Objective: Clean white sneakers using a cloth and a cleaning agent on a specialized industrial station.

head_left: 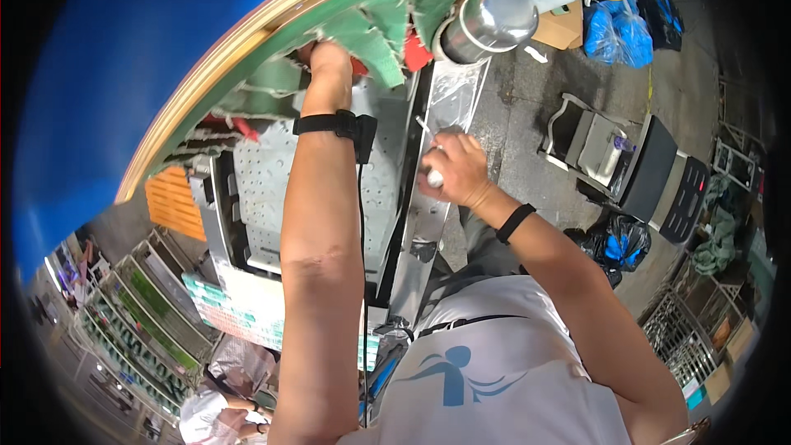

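My left arm stretches forward over a grey perforated metal plate (pixel 268 177). My left hand (pixel 331 62) is up among frayed green cloth strips (pixel 375 37), and its fingers are hidden there. Red pieces (pixel 417 51) show between the strips. At the shiny metal rail (pixel 422 251) right of the plate, my right hand (pixel 458 168) is closed around a small white object (pixel 434 178). A thin white stick (pixel 423 123) pokes out near its fingers; whether the two belong together I cannot tell. A black strap with a small box and cable is on my left wrist.
A large blue hood with a wooden rim (pixel 247 29) curves overhead. A silver cylinder (pixel 498 21) stands at the rail's far end. On the right are a grey machine (pixel 610 152) and blue bags (pixel 618 31). At lower left, another person (pixel 210 412) works near racks (pixel 148 313).
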The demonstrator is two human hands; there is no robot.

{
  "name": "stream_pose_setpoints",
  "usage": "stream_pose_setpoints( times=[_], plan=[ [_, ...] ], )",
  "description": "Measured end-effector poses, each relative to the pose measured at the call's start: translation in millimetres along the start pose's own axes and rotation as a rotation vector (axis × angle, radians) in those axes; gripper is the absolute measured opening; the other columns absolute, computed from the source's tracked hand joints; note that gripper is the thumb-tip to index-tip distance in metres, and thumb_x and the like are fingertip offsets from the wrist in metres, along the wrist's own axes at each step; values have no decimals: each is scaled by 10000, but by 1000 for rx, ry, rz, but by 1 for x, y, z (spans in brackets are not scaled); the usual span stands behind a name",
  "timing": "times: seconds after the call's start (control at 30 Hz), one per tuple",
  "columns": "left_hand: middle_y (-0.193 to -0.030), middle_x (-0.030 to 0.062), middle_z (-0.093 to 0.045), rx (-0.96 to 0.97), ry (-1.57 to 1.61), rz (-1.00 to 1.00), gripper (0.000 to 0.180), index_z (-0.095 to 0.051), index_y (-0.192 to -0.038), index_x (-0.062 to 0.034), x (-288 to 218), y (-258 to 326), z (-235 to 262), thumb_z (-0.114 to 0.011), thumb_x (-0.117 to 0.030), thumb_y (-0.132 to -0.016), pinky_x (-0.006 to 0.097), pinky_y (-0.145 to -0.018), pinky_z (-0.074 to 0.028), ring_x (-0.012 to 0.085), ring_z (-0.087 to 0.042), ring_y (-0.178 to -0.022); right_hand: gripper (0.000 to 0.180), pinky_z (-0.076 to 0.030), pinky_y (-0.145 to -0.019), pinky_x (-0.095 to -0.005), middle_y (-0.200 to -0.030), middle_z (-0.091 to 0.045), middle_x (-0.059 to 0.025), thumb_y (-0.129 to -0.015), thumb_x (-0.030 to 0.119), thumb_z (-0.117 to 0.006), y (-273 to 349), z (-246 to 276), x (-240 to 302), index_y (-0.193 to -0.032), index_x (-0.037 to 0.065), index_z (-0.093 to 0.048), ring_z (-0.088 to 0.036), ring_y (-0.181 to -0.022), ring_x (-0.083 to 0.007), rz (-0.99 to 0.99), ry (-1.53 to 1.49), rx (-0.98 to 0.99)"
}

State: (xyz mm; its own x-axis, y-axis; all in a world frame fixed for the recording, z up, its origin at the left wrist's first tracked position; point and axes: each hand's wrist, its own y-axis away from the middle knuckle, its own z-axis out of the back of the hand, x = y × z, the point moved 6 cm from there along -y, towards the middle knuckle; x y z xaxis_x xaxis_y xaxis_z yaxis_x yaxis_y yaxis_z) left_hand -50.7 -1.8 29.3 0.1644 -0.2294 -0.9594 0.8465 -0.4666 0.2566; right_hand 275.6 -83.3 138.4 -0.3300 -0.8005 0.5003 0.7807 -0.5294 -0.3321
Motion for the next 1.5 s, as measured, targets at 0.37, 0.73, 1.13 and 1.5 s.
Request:
stream_pose_setpoints(
  times=[0.37,0.73,1.13,1.5],
  plan=[
    [-1419,118,-691,61,701,414,531,-565,-1508,-16,-28,311,196,-601,-301,-1061,481,-1111,-558,296,-679,-1293,245,-513,-846,-463,-1111,-669,-82,-697,272,-850,3,-2,7,-845,180,-677,-659,-1014,-316,25,60,-3],
    [-1277,156,-703,-562,-220,165,707,-539,-1407,36,29,568,393,-909,-265,-886,402,-1018,-550,295,-708,-1145,215,-552,-939,-486,-1162,-709,-99,-833,213,-848,-4,-2,22,-985,125,-724,-687,-1083,-374,178,124,67],
    [-817,27,-671,77,130,625,397,-645,-1338,-10,26,614,481,-724,-250,-1032,297,-599,-571,105,-636,-626,808,-555,-1005,-460,-1251,-708,-188,-854,164,-820,126,34,344,-1579,14,-497,-704,-1104,-347,415,-509,760],
    [-1705,238,-457,-117,-260,-116,853,-589,-1596,-132,8,553,507,-952,-274,-837,457,-1277,-393,384,-454,-1573,908,-491,-994,-475,-1089,-654,-208,-792,289,-839,185,-12,437,-1513,-145,-498,-638,-1050,-366,1116,-42,921]
  ],
)
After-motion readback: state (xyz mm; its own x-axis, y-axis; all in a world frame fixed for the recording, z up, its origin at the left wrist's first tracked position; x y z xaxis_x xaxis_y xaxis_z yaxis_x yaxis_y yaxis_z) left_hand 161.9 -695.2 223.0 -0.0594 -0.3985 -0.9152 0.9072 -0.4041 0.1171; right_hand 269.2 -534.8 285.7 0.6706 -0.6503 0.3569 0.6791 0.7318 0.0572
